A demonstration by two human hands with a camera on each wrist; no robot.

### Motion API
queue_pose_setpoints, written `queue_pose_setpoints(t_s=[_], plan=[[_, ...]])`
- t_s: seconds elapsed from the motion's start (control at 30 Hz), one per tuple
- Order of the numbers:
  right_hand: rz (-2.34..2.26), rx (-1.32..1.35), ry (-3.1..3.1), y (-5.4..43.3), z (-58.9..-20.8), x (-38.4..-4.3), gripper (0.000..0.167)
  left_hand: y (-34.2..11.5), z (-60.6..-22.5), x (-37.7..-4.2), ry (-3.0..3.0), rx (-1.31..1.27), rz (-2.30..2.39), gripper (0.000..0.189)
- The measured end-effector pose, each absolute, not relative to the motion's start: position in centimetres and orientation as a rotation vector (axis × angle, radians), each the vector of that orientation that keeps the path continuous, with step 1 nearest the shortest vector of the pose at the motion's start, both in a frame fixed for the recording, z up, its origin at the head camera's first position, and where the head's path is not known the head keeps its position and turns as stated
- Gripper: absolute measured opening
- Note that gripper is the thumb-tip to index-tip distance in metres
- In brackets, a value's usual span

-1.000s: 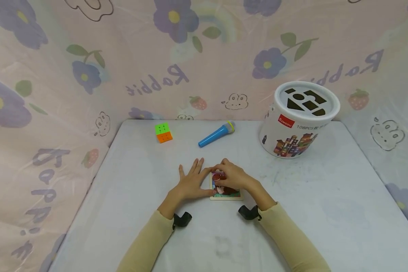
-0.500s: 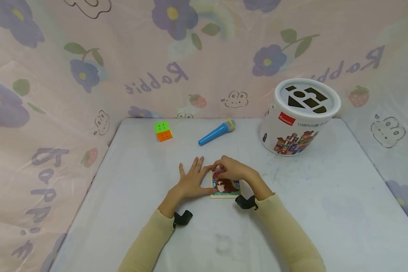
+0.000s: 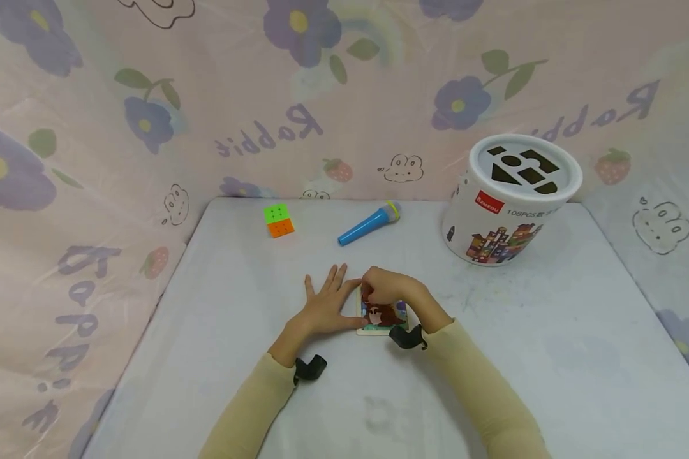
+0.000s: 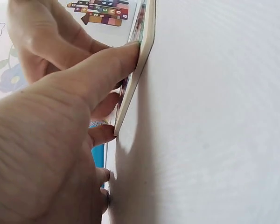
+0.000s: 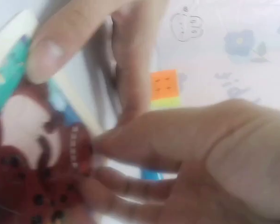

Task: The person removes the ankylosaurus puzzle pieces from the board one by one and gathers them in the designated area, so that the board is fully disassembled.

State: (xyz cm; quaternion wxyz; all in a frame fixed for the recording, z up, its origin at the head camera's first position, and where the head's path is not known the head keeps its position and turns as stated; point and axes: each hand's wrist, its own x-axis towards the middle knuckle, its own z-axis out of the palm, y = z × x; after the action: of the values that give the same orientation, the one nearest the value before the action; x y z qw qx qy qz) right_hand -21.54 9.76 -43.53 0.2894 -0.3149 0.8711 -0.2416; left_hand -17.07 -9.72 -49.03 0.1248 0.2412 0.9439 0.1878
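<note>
A small square picture puzzle [image 3: 386, 316] with a pale wooden border and a red-brown dinosaur lies on the table. My left hand [image 3: 320, 311] is spread at its left side, fingers straight. Its thumb [image 4: 128, 55] presses the puzzle's near edge, while its index finger reaches the far left corner. My right hand [image 3: 389, 287] is curled over the upper part of the puzzle, hiding some of the picture. In the blurred right wrist view, the right thumb [image 5: 126, 142] touches the dinosaur's toothed head [image 5: 79, 149]; I cannot tell whether a loose piece is pinched there.
Behind the hands lie a green-and-orange puzzle cube [image 3: 279, 220] and a blue toy microphone [image 3: 369, 224]. A big white block bucket [image 3: 508, 201], its lid cut with shaped holes, stands at the back right. Patterned cloth [image 3: 207, 95] hangs behind the white table [image 3: 551, 331].
My right hand has turned and its wrist has come nearer the puzzle and lower, with the fingers more tucked under. My left hand keeps its place. The view has shifted slightly.
</note>
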Motion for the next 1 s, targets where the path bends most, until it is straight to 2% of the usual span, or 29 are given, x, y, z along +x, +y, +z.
queue_pose_setpoints(t_s=[0.4,0.7,0.87,1.0], plan=[[-0.517,-0.761,2.350,9.9,-41.9,-20.9,0.055,-9.7,-48.9,-16.8,2.762,0.695,0.441,0.089],[-0.320,-0.639,2.410,9.0,-42.1,-20.4,0.061,-9.5,-48.5,-16.8,2.756,0.693,0.436,0.089],[-0.321,-0.658,2.402,9.4,-42.1,-20.3,0.065,-9.5,-48.9,-16.9,2.763,0.692,0.441,0.090],[-0.388,-0.732,2.366,10.0,-41.9,-20.5,0.058,-9.6,-49.2,-17.0,2.771,0.692,0.451,0.090]])
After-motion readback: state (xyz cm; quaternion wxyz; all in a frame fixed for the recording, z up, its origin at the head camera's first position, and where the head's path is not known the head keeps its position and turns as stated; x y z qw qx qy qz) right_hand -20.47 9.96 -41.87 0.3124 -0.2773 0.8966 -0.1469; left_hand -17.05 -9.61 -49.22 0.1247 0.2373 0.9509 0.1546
